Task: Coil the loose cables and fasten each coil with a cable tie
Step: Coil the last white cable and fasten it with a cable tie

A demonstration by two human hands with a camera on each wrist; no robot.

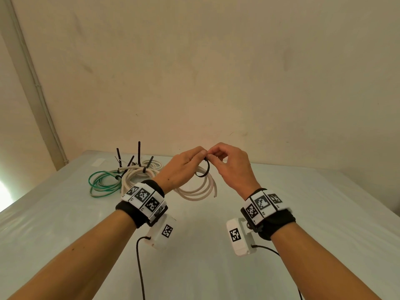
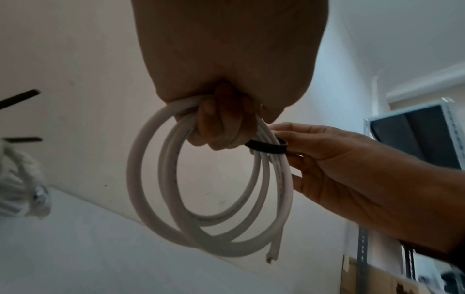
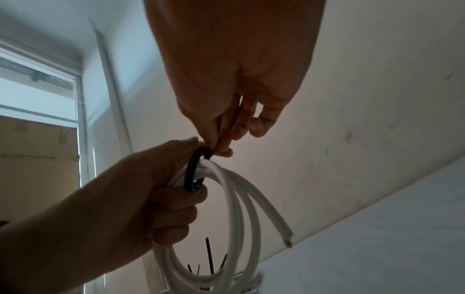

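My left hand (image 1: 186, 165) grips a white cable coil (image 1: 201, 189) and holds it above the table; in the left wrist view its fingers (image 2: 216, 127) curl round the coil (image 2: 156, 179). A black cable tie (image 1: 204, 169) loops loosely around the coil's strands beside that grip, also shown as the tie (image 3: 191, 171) in the right wrist view and the tie (image 2: 266, 148) in the left wrist view. My right hand (image 1: 225, 161) pinches the tie's tail at its head, thumb and fingertips (image 3: 221, 147) together. The coil's cut end (image 3: 286, 240) hangs free.
At the table's far left lie a green cable coil (image 1: 101, 182) and a white coil bundle (image 1: 136, 174), both fastened with black ties whose tails (image 1: 139, 152) stick up. The white table (image 1: 303, 213) runs to the wall. Wrist camera leads (image 1: 139, 267) hang below my arms.
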